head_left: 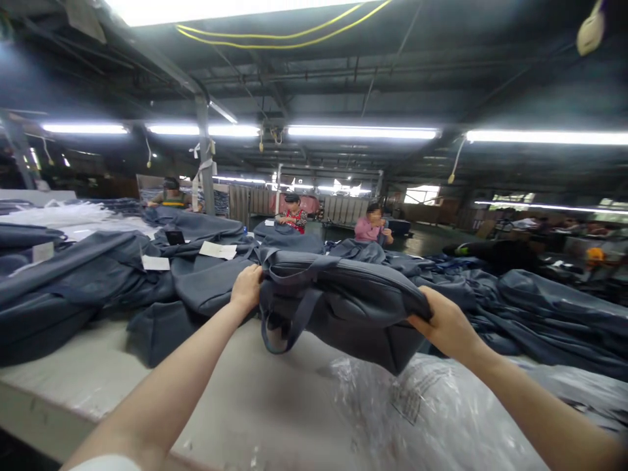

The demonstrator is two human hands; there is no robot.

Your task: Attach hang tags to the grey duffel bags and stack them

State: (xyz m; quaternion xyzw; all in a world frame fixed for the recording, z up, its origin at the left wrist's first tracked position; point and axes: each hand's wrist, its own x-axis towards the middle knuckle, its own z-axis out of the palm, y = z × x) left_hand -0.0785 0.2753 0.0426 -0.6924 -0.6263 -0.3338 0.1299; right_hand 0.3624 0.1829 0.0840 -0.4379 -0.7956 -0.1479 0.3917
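A dark blue-grey bag (353, 301) with a zipped top and looped handles is held up over the white table (275, 405). My left hand (246, 288) grips its left end, fingers closed and partly hidden behind the fabric. At the opposite end, my right hand (444, 320) is closed around the corner near the zip. One handle (294, 324) hangs down at the bag's left side. Below the right end lies a heap of clear plastic bags (422, 412).
More dark bags (98, 281) with white paper tags (218, 250) are piled on the left. Dark fabric pieces (549, 320) cover the right side. Across the piles, several people sit, one in a pink top (370, 229). A metal post (203, 157) rises at the left.
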